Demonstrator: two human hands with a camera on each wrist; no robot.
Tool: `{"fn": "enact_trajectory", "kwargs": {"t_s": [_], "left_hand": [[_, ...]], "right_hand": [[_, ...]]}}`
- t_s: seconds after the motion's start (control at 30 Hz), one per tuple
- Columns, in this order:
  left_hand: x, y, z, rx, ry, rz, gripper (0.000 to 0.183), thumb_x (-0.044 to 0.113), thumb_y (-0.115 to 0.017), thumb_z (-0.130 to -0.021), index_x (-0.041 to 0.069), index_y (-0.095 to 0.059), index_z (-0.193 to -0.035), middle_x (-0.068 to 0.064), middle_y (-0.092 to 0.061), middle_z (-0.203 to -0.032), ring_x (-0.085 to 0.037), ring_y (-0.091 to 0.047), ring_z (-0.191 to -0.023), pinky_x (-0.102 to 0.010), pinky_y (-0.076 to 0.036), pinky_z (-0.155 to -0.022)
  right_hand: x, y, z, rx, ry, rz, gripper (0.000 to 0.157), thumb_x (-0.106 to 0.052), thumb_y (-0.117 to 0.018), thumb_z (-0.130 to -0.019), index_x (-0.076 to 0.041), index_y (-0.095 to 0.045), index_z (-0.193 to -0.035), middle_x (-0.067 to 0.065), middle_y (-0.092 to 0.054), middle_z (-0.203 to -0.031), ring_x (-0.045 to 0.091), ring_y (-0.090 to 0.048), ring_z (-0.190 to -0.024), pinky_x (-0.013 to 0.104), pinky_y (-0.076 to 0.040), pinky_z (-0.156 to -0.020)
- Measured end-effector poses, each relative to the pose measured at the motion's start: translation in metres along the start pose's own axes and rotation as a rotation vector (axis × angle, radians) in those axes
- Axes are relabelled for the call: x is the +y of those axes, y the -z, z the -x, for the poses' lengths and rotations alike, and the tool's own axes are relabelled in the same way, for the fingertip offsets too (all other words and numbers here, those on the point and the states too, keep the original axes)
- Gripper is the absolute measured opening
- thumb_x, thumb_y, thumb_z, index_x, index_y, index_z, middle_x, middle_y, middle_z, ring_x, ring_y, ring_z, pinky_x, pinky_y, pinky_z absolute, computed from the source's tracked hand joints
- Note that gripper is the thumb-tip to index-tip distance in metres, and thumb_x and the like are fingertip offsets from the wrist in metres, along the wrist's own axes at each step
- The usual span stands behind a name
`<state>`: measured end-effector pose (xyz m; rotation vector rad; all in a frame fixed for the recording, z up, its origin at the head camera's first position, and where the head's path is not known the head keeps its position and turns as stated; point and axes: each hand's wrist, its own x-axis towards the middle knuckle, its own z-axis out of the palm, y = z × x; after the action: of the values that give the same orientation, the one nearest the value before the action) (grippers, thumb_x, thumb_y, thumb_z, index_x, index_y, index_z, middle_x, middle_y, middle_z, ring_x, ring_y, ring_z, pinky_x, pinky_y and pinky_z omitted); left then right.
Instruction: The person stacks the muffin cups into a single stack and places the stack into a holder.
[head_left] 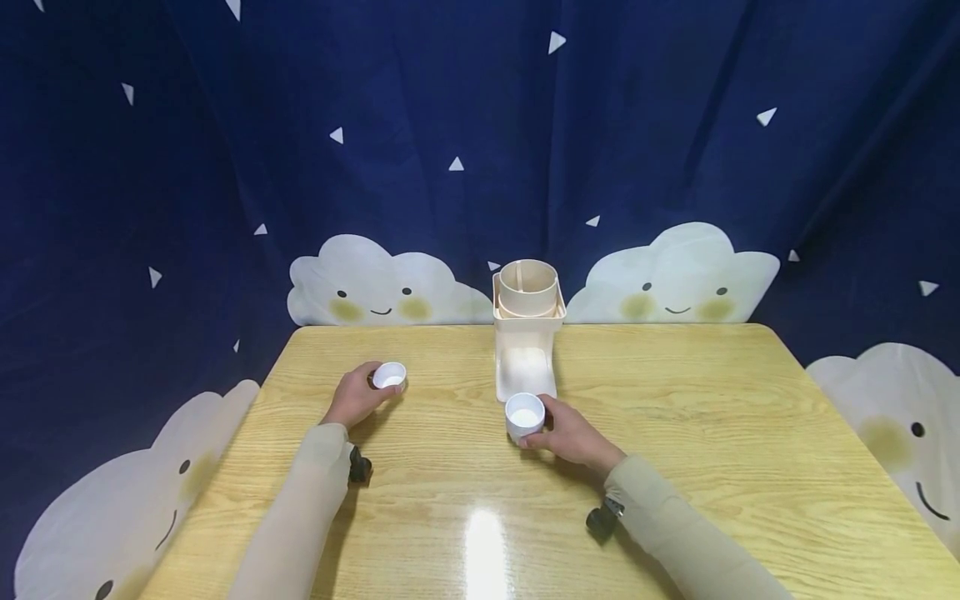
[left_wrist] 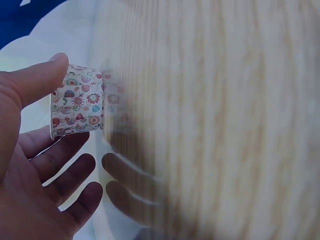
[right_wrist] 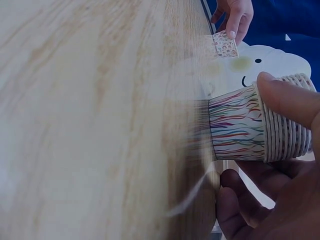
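At the left of the table, my left hand (head_left: pixel 356 398) pinches a small paper cup (head_left: pixel 390 377) between thumb and fingers. That cup (left_wrist: pixel 77 102) has a printed flower pattern and stands on the wood. Near the middle, my right hand (head_left: pixel 573 432) grips a stack of paper cups (head_left: pixel 524 417). In the right wrist view the stack (right_wrist: pixel 237 125) shows wavy coloured lines on its lowest cup and several nested rims above. Just behind the stack stands a cream cup dispenser (head_left: pixel 525 350) with a round open tube on top.
The wooden table (head_left: pixel 420 500) reaches back to a dark blue curtain (head_left: pixel 405 100) with white triangles and smiling clouds. The dispenser stands by the back edge. A bright light reflection lies on the wood near the front.
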<state>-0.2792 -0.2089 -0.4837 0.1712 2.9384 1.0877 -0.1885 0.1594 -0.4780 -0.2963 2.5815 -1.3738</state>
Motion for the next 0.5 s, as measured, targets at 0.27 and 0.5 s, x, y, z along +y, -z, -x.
{"fn": "enact_trajectory", "kwargs": {"t_s": [0.27,0.5], "left_hand": [[0.000,-0.001,0.002,0.002,-0.002,0.015,0.061,0.029,-0.074,-0.087,-0.002,-0.053,-0.135,-0.026,-0.062,-0.130,-0.037,-0.061,-0.113,-0.051,-0.049,-0.097],[0.011,0.001,0.005,-0.006,-0.006,0.020,0.063,0.031,-0.074,-0.087,-0.001,-0.052,-0.137,-0.024,-0.062,-0.131,-0.035,-0.060,-0.114,-0.049,-0.048,-0.098]], "right_hand": [[0.000,-0.001,0.000,-0.003,-0.006,-0.016,0.064,-0.017,-0.084,-0.077,-0.002,-0.055,-0.132,0.012,-0.065,-0.126,0.030,-0.058,-0.123,0.052,-0.041,-0.110],[0.000,-0.001,0.000,0.001,0.011,-0.014,0.063,-0.016,-0.084,-0.077,-0.001,-0.056,-0.131,0.012,-0.066,-0.123,0.030,-0.059,-0.120,0.052,-0.042,-0.108]]}}
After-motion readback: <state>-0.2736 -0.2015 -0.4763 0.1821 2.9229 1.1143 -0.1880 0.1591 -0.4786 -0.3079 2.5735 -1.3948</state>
